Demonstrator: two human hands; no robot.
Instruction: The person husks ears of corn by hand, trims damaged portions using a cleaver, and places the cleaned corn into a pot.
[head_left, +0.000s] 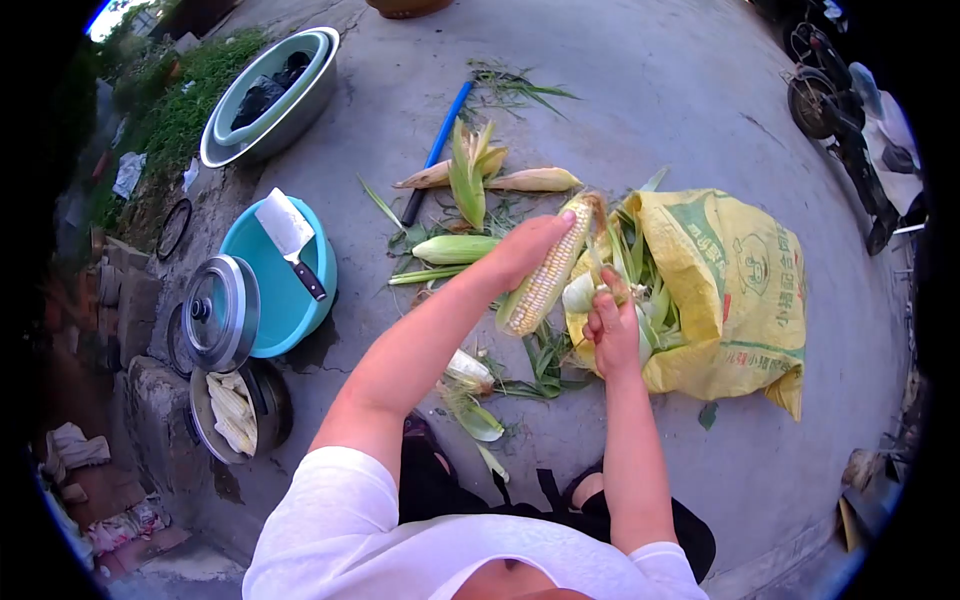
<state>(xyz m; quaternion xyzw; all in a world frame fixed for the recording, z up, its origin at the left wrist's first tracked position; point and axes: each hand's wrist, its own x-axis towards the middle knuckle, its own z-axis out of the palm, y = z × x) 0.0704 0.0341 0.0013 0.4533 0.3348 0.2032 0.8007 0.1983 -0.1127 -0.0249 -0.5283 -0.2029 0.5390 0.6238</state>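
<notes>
My left hand [525, 250] grips a half-husked corn cob [548, 272], its pale yellow kernels bare along most of its length. My right hand [612, 325] is closed on a strip of husk [598, 258] hanging from the cob's far end. Both hands are held above the concrete ground, just left of a yellow woven sack [735, 290] that has green husked corn showing at its open mouth.
Husk leaves and a green unhusked cob [455, 248] lie on the ground beyond my hands, beside a blue stick [435, 152]. At left stand a teal basin [275, 300] with a cleaver [288, 235] across it, a pot of peeled corn [232, 412] and its lid [218, 312]. Motorbikes are parked at the upper right.
</notes>
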